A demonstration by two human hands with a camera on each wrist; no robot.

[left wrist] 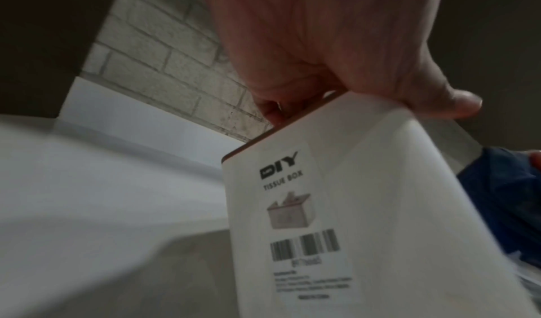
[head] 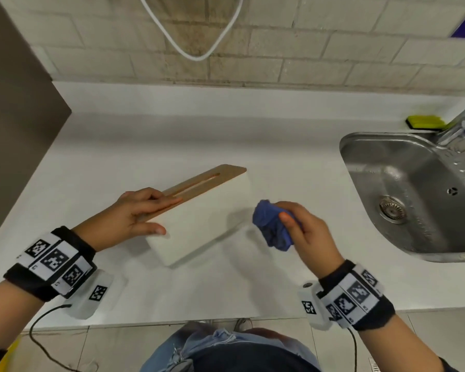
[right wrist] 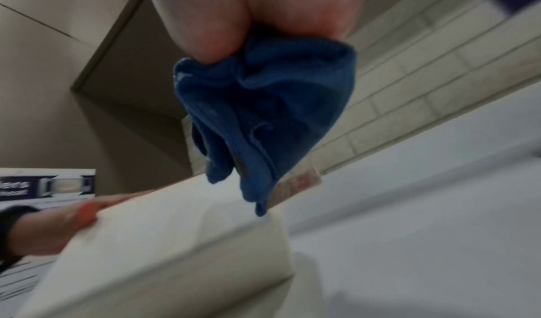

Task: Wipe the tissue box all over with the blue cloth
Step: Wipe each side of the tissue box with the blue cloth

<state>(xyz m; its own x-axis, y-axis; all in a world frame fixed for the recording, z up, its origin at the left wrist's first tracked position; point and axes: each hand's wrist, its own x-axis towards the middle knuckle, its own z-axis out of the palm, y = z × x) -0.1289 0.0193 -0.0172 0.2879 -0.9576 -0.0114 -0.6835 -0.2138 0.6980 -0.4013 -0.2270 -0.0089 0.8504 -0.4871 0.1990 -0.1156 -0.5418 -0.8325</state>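
The tissue box [head: 199, 224] is white with a slotted wooden lid and sits tilted on the white counter [head: 172, 130]. My left hand [head: 156, 214] grips its near left end, fingers on the lid and thumb on the white side. Its labelled end [left wrist: 351, 207] fills the left wrist view, pinched below the left hand [left wrist: 336, 45]. My right hand [head: 306, 232] holds the bunched blue cloth [head: 271, 229] just off the box's right end, apart from it. In the right wrist view the cloth [right wrist: 269, 114] hangs from my right hand [right wrist: 263, 5] above the box [right wrist: 175, 242].
A steel sink [head: 360, 138] with a faucet [head: 462, 124] lies to the right, a green sponge [head: 424, 122] behind it. A brown cabinet side [head: 16, 116] stands at the left. A white cable [head: 191, 55] loops down the brick wall.
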